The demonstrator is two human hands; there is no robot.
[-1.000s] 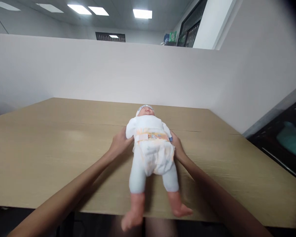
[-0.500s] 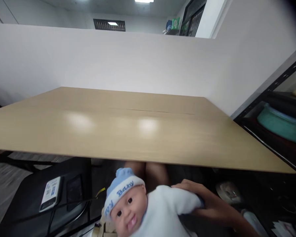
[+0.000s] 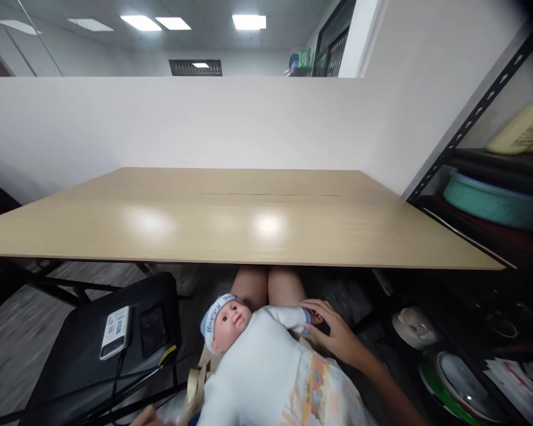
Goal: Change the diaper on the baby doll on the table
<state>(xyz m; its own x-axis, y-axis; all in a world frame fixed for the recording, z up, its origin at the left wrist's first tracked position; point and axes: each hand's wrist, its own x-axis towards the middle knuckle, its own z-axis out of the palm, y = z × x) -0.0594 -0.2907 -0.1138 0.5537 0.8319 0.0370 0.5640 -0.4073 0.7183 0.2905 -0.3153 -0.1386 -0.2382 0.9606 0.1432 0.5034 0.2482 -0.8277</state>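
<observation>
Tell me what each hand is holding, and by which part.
The right hand grips the baby doll by its sleeve cuff; the left hand, barely in view, cannot be told.

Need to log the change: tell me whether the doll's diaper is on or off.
On. The printed diaper wraps the waist of the doll over its white suit.

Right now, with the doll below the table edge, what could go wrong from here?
1. The doll lies tilted on the lap, and the right hand merely rests at its sleeve; it could slide off.
2. Cables on the black seat run close beside it and might snag.
3. The table edge sits above its head; lifting could bump it.
</observation>
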